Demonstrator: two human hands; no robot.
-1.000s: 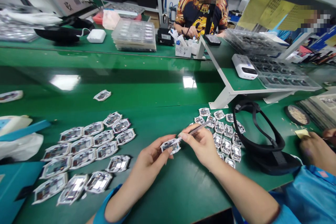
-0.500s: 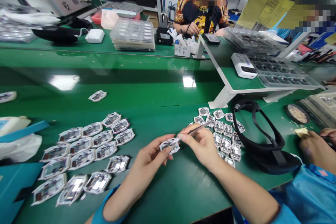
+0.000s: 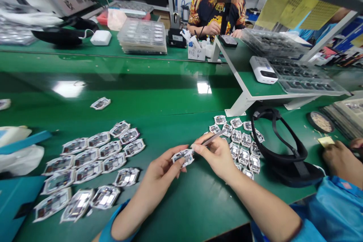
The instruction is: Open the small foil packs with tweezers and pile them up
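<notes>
My left hand pinches a white watch-like case with electronic parts in it, thumb on its face and fingers beneath. In my right hand is a pair of thin metal tweezers, their back end pointing up and right. The right thumb and fingertips meet the upper right edge of the case, where the tweezer tips are hidden. Left of my hands lie several similar open cases in slanting rows. More small cases stand grouped on the green bench beyond my right wrist.
A black strapped headset lies right of the small cases. Beside it are a co-worker's hand and a round dish. A white-legged raised shelf stands behind. Opposite sits another person. Stacked clear trays stand at the back.
Both my hands keep nearly the same pose around the case, with the tweezers turned very slightly. The view has shifted a little. The hands of the person opposite have moved slightly.
</notes>
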